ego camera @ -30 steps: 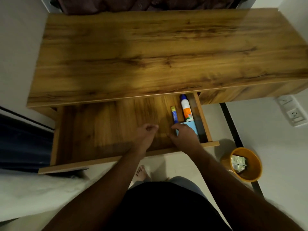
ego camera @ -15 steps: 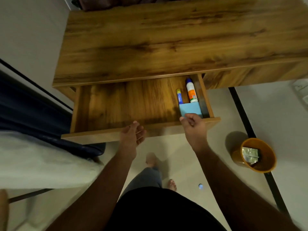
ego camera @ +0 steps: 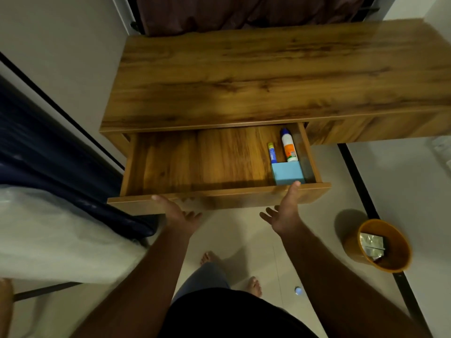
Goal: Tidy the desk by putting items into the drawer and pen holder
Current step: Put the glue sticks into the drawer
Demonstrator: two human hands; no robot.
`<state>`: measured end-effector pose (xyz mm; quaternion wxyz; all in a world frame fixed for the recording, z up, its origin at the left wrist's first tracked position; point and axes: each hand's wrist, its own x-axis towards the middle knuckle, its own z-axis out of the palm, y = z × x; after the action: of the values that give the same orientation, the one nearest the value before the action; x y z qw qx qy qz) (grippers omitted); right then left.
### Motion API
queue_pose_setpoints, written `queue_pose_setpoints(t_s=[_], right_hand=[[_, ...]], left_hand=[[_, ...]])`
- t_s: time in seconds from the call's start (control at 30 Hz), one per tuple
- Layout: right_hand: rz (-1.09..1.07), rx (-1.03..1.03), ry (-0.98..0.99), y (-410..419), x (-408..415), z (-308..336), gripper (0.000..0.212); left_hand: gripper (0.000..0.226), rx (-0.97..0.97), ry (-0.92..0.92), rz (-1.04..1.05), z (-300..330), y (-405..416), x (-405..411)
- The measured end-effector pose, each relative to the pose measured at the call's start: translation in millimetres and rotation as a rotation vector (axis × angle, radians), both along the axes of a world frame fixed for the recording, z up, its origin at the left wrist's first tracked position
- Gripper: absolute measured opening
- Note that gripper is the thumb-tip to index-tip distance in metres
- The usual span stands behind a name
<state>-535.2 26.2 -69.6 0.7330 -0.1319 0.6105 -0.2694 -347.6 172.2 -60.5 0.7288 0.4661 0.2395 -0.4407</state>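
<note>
Both hands meet the open drawer's (ego camera: pixel 219 200) front panel, fingers spread and gripping nothing: the left hand (ego camera: pixel 179 214) with thumb on its top edge, the right hand (ego camera: pixel 284 213) likewise. Just beyond the right thumb lies a blue box (ego camera: pixel 288 172), then a glue stick (ego camera: pixel 271 152) and white bottle (ego camera: pixel 289 146). Farther off, the bench (ego camera: pixel 268 76).

Wooden desk (ego camera: pixel 280 76) top is showing nothing on it. Its drawer (ego camera: pixel 195 164) is hanging open below the front edge. Inside, a blue box (ego camera: pixel 288 172) is sitting in the front right corner; just behind the box a glue stick (ego camera: pixel 271 152) and a white orange-labelled bottle (ego camera: pixel 288 146) are lying side by side.
</note>
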Motion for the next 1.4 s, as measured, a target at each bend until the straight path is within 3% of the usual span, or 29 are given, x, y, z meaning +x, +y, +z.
queue_pose_setpoints(t_s=[0.17, 0.37, 0.77, 1.17, 1.4], right_hand=[[-0.086, -0.006, 0.048, -16.3, 35.5, -5.2, 0.1], [-0.146, -0.021, 0.152, -23.6, 51.2, -21.8, 0.078], [-0.04, -0.074, 0.174, -70.2, 84.6, -22.9, 0.07], [-0.022, -0.056, 0.11, -135.9, 131.3, -13.2, 0.096], [0.095, -0.097, 0.101, -179.0, 154.2, -14.5, 0.1]], left_hand=[[0.103, 0.092, 0.0, 0.006, -2.0, -12.7, 27.4], [0.093, 0.197, 0.059, 0.029, -10.6, -32.6, 43.0], [0.102, 0.124, 0.041, -0.089, -12.0, -70.8, 92.7], [0.099, 0.164, 0.013, -0.078, -14.4, -135.4, 139.1], [0.107, 0.193, -0.039, -0.088, -19.7, -179.7, 171.6]])
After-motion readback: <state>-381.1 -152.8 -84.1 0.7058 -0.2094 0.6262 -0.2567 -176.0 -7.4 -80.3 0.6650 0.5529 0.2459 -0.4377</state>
